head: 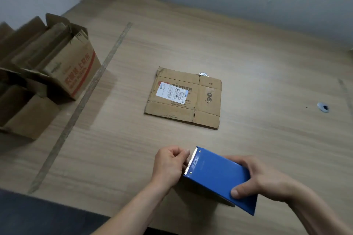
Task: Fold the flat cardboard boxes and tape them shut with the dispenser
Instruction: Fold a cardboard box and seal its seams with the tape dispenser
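Observation:
A flat cardboard box [183,98] with a white shipping label lies in the middle of the wooden table [257,74]. Nearer to me, my right hand [261,179] grips a blue tape dispenser [217,175] around its body, thumb on top. My left hand [169,165] is curled at the dispenser's serrated metal blade, its fingertips pinching at the tape end there. The tape itself is too thin to make out.
An open cardboard box [63,63] with red print stands at the left, with more brown boxes [21,108] beside it. A strip [82,101] runs diagonally across the table. A small round metal object [202,74] peeks out behind the flat box. A cable hole [323,107] is at the right.

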{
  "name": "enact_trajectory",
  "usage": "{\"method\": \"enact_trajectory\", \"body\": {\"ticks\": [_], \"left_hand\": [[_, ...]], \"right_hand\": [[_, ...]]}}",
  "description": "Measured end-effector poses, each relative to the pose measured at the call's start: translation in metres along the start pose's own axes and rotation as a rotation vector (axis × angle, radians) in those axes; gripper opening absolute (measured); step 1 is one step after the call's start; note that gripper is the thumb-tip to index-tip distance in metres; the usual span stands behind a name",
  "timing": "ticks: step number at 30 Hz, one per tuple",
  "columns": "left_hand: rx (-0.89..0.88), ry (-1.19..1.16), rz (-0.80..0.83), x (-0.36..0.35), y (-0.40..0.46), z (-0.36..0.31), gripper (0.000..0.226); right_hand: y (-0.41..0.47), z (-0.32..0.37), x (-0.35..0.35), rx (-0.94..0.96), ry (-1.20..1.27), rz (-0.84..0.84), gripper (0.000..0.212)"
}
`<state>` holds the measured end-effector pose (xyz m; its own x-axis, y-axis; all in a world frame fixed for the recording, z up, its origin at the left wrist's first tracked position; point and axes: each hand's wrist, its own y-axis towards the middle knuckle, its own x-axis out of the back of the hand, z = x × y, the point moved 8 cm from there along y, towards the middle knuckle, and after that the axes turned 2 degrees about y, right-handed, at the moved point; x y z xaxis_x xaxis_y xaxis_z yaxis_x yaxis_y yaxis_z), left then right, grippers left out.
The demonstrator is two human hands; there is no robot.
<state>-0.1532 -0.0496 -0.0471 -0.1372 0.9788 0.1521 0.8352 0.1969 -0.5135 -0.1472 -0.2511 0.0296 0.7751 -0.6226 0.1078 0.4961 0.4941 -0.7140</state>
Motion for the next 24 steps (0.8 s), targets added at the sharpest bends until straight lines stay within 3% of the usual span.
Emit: {"method": "enact_trajectory", "body": {"ticks": [5, 12, 18, 24], "left_hand": [[-0.048, 0.050, -0.041, -0.001, -0.002, -0.002, 0.034], [-0.039, -0.060, -0.100, 0.010, 0.001, 0.006, 0.033], [-0.263, 0.198, -0.166, 0.015, -0.015, -0.002, 0.026], [-0.179, 0.236, -0.233, 0.022, -0.024, 0.021, 0.032]], "right_hand": [[0.005, -0.002, 0.006, -0.039, -0.050, 0.060, 0.078], [-0.005, -0.015, 0.016, -0.046, -0.086, 0.085, 0.073], [0.006, -0.021, 0.012, -0.080, -0.248, 0.055, 0.065], [0.016, -0.019, 0.002, -0.091, -0.376, 0.059, 0.060]]}}
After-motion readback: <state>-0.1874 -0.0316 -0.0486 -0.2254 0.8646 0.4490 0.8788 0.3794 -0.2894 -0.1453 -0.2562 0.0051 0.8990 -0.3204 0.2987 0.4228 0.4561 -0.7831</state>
